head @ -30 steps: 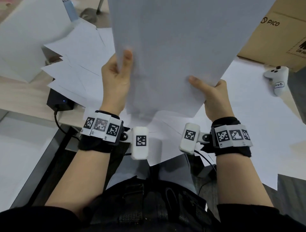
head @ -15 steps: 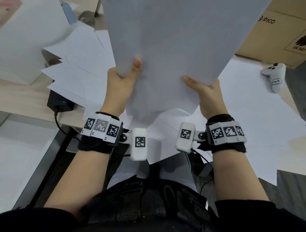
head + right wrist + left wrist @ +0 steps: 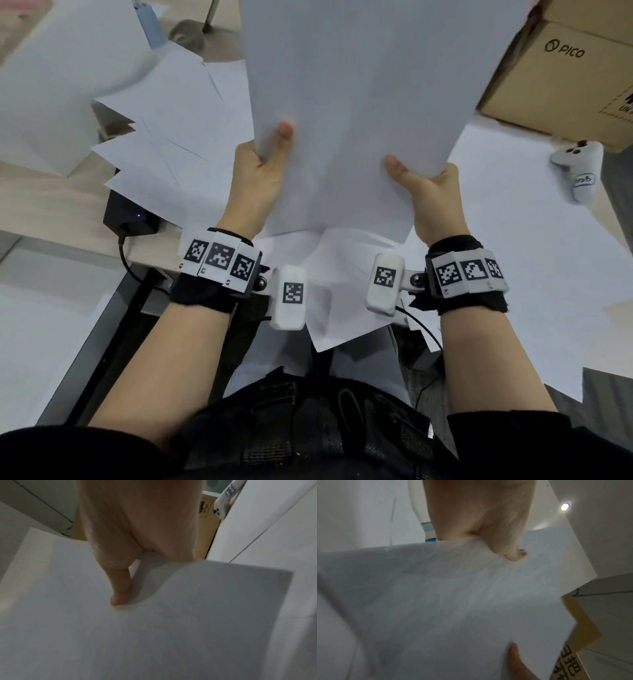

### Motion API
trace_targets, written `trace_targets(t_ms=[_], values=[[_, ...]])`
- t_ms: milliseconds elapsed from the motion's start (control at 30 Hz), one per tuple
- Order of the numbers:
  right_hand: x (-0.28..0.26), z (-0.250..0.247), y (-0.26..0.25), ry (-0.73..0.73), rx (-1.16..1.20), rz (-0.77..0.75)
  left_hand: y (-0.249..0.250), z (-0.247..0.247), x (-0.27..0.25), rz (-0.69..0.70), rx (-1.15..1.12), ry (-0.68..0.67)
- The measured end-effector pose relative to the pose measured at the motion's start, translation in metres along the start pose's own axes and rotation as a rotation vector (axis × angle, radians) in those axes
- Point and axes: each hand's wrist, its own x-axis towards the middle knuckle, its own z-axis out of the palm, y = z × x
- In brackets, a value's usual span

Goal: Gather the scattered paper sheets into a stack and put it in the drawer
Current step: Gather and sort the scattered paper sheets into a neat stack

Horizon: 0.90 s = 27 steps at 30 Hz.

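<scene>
Both hands hold up a stack of white paper sheets (image 3: 352, 102) above the desk. My left hand (image 3: 263, 164) grips its lower left edge, thumb on top of the stack (image 3: 453, 588). My right hand (image 3: 424, 185) grips the lower right edge, with its thumb lying on the paper (image 3: 137, 628). The fingers behind the stack are hidden. More loose sheets (image 3: 178, 130) lie fanned out on the desk to the left, and others (image 3: 513, 240) cover it to the right. No drawer shows in any view.
A cardboard box (image 3: 565, 78) marked PICO stands at the back right, with a white controller (image 3: 579, 171) in front of it. A black device (image 3: 126, 216) with a cable sits at the desk's left front edge. A large white sheet (image 3: 61, 85) lies far left.
The held stack has come slightly lower and closer to me. Both thumbs keep their grip on its bottom edge.
</scene>
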Motion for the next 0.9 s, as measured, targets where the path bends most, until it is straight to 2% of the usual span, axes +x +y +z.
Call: trace_targets(t_ms=[100,200,333,433,600,667,800,900], values=[[0.020,0.012,0.001,-0.030,-0.060,0.019,-0.006,-0.010,0.024,-0.046,0.125,0.070],[0.045,0.027,0.010,-0.050,-0.161,0.081,-0.019,-0.031,0.053,-0.214,0.293,0.193],[0.070,0.040,0.025,-0.037,-0.296,0.192,-0.033,-0.055,0.082,-0.371,0.441,0.358],[0.082,0.046,0.034,-0.016,-0.395,0.274,-0.037,-0.064,0.094,-0.525,0.526,0.385],[0.090,0.044,0.052,0.018,-0.448,0.397,-0.043,-0.066,0.104,-0.657,0.540,0.348],[0.091,0.042,0.057,0.040,-0.466,0.434,-0.050,-0.066,0.107,-0.622,0.453,0.384],[0.094,0.040,0.059,0.038,-0.481,0.456,-0.057,-0.066,0.108,-0.535,0.049,0.563],[0.095,0.040,0.061,0.035,-0.475,0.449,-0.057,-0.064,0.106,-0.445,-0.029,0.535]])
